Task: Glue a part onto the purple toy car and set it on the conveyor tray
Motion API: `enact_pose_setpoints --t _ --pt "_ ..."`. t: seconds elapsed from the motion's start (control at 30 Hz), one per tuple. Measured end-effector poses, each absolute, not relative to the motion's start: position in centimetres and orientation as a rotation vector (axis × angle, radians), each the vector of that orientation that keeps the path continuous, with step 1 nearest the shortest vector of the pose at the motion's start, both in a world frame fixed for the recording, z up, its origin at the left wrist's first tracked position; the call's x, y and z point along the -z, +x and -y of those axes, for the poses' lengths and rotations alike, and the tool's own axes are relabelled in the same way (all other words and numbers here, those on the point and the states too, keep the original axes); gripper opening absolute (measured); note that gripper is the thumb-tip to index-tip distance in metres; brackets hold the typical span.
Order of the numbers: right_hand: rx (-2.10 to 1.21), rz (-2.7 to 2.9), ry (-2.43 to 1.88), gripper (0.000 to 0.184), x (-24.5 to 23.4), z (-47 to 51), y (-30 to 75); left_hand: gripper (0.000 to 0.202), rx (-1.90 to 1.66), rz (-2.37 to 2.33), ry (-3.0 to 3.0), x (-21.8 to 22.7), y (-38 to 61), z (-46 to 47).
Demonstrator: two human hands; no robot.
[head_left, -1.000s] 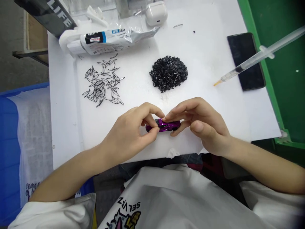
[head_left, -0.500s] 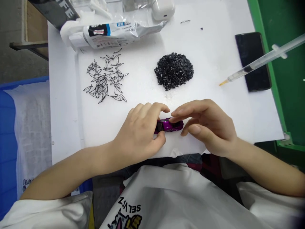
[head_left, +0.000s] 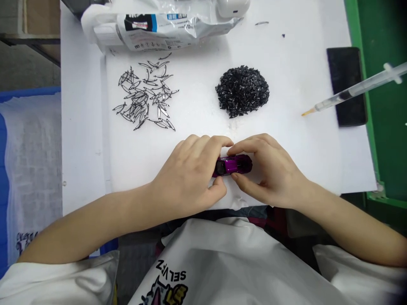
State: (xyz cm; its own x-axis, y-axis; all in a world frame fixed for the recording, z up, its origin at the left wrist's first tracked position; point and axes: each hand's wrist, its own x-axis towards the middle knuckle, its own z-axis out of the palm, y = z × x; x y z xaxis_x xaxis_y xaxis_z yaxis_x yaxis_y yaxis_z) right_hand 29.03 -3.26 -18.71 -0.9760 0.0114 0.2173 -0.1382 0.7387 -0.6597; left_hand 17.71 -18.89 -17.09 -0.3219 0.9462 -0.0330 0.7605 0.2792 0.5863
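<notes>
Purple toy car (head_left: pixel 232 165) sits between the two hands, just in from the near edge of the white surface (head_left: pixel 76 127), its length running left to right. The left hand (head_left: pixel 187 169) curves its fingers over the car's left end, with its thumb (head_left: pixel 219 183) pressed against the near side. The right hand (head_left: pixel 270 171) pinches the right half, index finger (head_left: pixel 244 146) at the far side and thumb (head_left: pixel 239 180) at the near side. Whether the car touches the surface below cannot be told. Its glossy body looks light and stiff, probably slippery, and its wheels may roll, so the long sides seem the surest place to grip. Towards the far edge lie a heap of tiny black pieces (head_left: pixel 242 91) and a looser spread of slim, pointed strips with black outlines (head_left: pixel 143 95). Near the right edge, a syringe (head_left: pixel 356 91) with an orange tip crosses above a black phone (head_left: pixel 346 87); a foil-wrapped glue tube (head_left: pixel 152 29) lies at the far edge.
</notes>
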Motion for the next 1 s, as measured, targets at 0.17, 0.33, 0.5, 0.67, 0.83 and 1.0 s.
enact_pose_setpoints --t 0.17,0.33,0.5,0.67,0.83,1.0 --pt "-1.041 2.761 0.108 0.026 18.7 3.3 29.0 0.039 -0.648 -2.223 1.503 17.0 18.0 18.6" --pt "-0.992 2.779 0.134 0.026 18.8 3.4 28.8 0.037 -0.622 -2.244 1.497 17.1 18.2 18.3" --pt "-1.056 2.750 0.228 0.030 18.5 2.9 28.6 0.042 -0.716 -2.185 1.436 16.9 17.5 18.4" --pt "-1.017 2.800 0.324 0.035 18.2 1.7 28.8 0.032 -0.885 -2.094 1.303 16.7 16.0 18.9" --pt "-0.876 2.888 0.326 0.033 17.3 1.0 29.1 0.022 -0.915 -2.226 1.243 16.8 15.3 18.9" --pt "-0.650 2.933 -0.099 0.030 14.8 1.5 32.9 0.019 -0.911 -2.186 1.530 18.2 13.1 19.2"
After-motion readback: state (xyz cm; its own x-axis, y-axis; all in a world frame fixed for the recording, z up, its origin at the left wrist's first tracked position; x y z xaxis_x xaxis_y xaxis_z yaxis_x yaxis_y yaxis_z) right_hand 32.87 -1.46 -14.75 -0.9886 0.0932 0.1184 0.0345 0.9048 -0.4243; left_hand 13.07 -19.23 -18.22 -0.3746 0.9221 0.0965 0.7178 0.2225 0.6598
